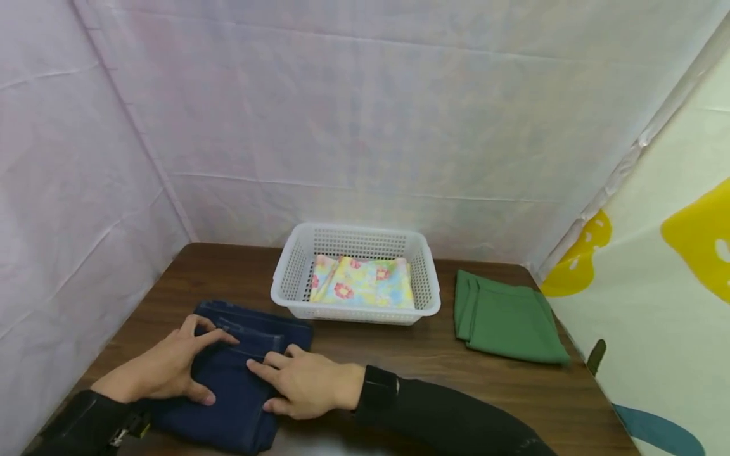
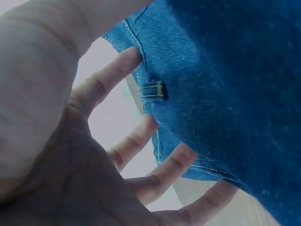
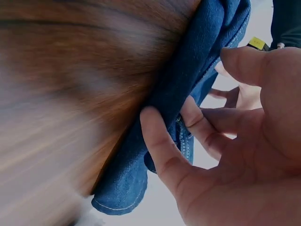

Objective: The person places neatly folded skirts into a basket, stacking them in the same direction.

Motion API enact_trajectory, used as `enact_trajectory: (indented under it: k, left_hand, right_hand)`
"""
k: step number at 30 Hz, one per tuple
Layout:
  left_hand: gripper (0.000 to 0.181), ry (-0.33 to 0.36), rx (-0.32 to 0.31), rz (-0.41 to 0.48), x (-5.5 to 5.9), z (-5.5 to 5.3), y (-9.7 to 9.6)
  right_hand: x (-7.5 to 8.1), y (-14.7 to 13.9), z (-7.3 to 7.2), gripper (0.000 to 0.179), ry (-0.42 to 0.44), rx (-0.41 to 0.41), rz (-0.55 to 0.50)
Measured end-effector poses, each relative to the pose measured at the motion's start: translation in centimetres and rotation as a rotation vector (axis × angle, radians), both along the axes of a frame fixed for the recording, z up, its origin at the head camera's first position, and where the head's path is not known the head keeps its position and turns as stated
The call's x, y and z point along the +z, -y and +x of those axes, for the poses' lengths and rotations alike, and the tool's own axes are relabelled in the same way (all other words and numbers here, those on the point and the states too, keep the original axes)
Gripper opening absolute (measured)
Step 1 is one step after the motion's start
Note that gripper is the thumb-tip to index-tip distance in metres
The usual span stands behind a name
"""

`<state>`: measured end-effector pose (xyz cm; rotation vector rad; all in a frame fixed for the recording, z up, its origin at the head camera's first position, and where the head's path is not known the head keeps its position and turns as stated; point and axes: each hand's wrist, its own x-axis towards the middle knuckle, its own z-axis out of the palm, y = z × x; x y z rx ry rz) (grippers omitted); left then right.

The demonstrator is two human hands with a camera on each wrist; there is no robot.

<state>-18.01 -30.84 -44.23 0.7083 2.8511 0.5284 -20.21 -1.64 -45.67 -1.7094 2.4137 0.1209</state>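
Note:
Folded dark blue jeans (image 1: 230,405) lie at the near left of the table. My left hand (image 1: 171,364) rests on their left part, fingers spread and lightly bent. On the right part lies my right hand (image 1: 313,383), its fingertips touching the denim. In the left wrist view, the fingertips meet the edge of the jeans (image 2: 225,94) by a belt loop (image 2: 153,90). The right wrist view shows fingers against the folded side of the jeans (image 3: 176,80), with the thumb at a seam. Neither hand visibly pinches the cloth.
A white perforated basket (image 1: 279,291) stands at the back middle, holding a folded floral cloth (image 1: 365,282). Folded green cloth (image 1: 513,320) lies at the right of the brown table (image 1: 399,345). White fabric walls (image 1: 365,126) enclose the table's back and sides.

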Motion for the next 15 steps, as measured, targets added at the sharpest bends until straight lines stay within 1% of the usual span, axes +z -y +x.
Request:
enact_trajectory:
  k: [3, 9, 11, 15]
  left_hand:
    - [0.089, 0.008, 0.001, -0.015, 0.1, 0.2, -1.0]
    - [0.088, 0.064, -0.014, -0.015, 0.2, 0.3, -2.9]
    - [0.089, 0.072, -0.025, -0.017, 0.1, 0.4, -3.5]
    - [0.091, 0.080, -0.067, 0.002, -0.1, 0.4, -4.9]
  right_hand:
    - [-0.1, -0.9, 0.0, 0.074, -0.001, -0.001, -0.023]
    - [-0.1, -3.4, -0.2, 0.073, 0.022, -0.024, -0.066]
    - [-0.1, -4.3, -0.3, 0.072, 0.049, -0.043, -0.088]
    - [-0.2, -6.3, -0.6, 0.072, 0.109, -0.083, -0.136]
